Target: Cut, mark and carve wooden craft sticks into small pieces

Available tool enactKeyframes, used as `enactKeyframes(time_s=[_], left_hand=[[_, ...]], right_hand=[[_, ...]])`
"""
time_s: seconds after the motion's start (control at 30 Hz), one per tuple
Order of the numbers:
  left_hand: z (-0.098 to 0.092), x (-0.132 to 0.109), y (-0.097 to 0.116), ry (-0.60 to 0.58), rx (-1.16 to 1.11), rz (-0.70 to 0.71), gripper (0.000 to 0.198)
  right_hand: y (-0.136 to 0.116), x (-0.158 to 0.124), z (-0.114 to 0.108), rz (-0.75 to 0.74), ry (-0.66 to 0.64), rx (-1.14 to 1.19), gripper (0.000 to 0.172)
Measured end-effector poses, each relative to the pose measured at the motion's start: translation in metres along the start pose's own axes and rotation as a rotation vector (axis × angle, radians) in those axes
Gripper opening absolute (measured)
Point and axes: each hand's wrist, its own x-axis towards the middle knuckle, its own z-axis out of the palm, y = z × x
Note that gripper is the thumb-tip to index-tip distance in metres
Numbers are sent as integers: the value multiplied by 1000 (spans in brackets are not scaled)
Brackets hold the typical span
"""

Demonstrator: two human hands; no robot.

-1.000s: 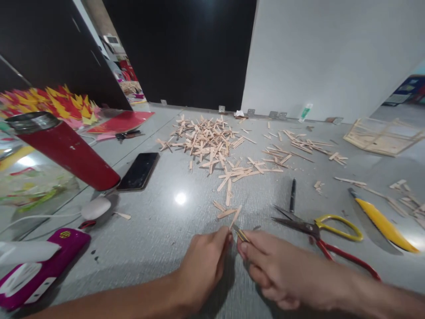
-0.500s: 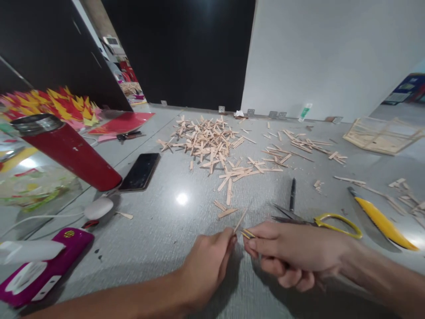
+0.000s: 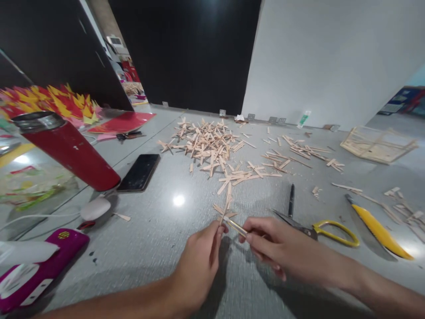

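My left hand (image 3: 197, 261) is closed, pinching a thin wooden craft stick (image 3: 226, 209) between thumb and forefinger so that it points away from me. Facing it, my right hand (image 3: 282, 246) grips a slim yellow-edged tool (image 3: 236, 227). The pale tip of this tool meets or nearly meets the stick; its exact kind is unclear. Scissors with yellow handles (image 3: 337, 232) lie just beyond my right wrist, beside a black pen (image 3: 291, 200). A couple of loose stick pieces (image 3: 217, 208) rest on the table beyond my fingertips.
A heap of craft sticks (image 3: 212, 141) spreads over the table's middle. Left are a phone (image 3: 139, 173), an open red flask (image 3: 73, 150), a white mouse (image 3: 95, 208) and a purple device (image 3: 71, 246). Right are a yellow-handled cutter (image 3: 381, 228) and a stick frame (image 3: 378, 144).
My right hand has turned, and the slim tool now extends from its fingers toward the stick. My left hand has shifted slightly left, with the stick more upright in view.
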Motion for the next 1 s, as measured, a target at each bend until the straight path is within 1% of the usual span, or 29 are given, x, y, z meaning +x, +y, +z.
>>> enactKeyframes(time_s=[0.07,0.1,0.13,0.17,0.2,0.23,0.27,0.3,0.33,0.37,0.4,0.43,0.53,0.57,0.6,0.63,0.7,0.73,0.77,0.8,0.83,0.87,0.9,0.93,0.97,1.0], left_hand=[[-1,0,1,-13,-13,8,37],[-1,-1,1,-23,-15,10,38],[-1,-2,1,-30,-11,10,39],[0,-2,0,-34,-2,7,39],[0,-3,0,-34,12,0,39],[1,-4,-1,-33,26,-7,38],[1,-4,-2,-33,36,-12,37],[2,-4,-2,-34,42,-15,36],[2,-3,-2,-39,44,-14,35],[2,-3,-2,-44,45,-12,34],[2,-2,-2,-49,47,-9,33],[1,-2,-2,-56,49,-5,33],[1,0,-1,-81,60,7,29],[1,0,-1,-88,65,9,28],[1,0,-1,-92,70,9,27],[1,-1,-2,-93,75,8,27],[1,-2,-3,-93,83,5,27],[1,-2,-3,-92,86,3,27],[1,-3,-3,-92,87,1,28],[1,-3,-4,-92,89,-1,28],[1,-3,-4,-93,90,-1,28],[0,-3,-4,-93,92,0,28],[0,-3,-4,-93,95,2,27],[0,-2,-3,-94,97,5,27],[1,-1,-3,-97,99,9,26],[1,-1,-3,-100,100,14,27]], right_hand=[[-7,-6,-9,20,4,-125,26],[-7,-7,-9,66,-31,-131,27],[-4,-7,-5,116,-82,-87,27],[2,-5,3,183,-164,-7,27],[10,-2,14,211,-222,97,28],[18,1,27,191,-234,231,23],[27,4,39,178,-217,306,22],[34,6,48,154,-164,308,24],[39,8,54,152,-150,318,24],[40,9,55,163,-151,326,24],[39,9,50,201,-165,347,22],[35,8,41,245,-216,365,21],[18,5,5,365,-316,362,25],[14,5,-3,421,-394,383,25],[13,5,-6,418,-409,411,24],[14,6,-2,388,-394,432,24],[25,8,18,316,-330,458,21],[32,10,33,273,-293,468,23],[39,11,46,224,-248,478,28],[44,12,57,168,-209,482,34],[48,12,62,128,-186,487,36],[49,12,63,118,-181,497,33],[47,12,57,137,-197,506,28],[42,12,47,185,-244,517,21],[36,12,35,278,-301,514,15],[29,12,22,353,-379,495,14]])
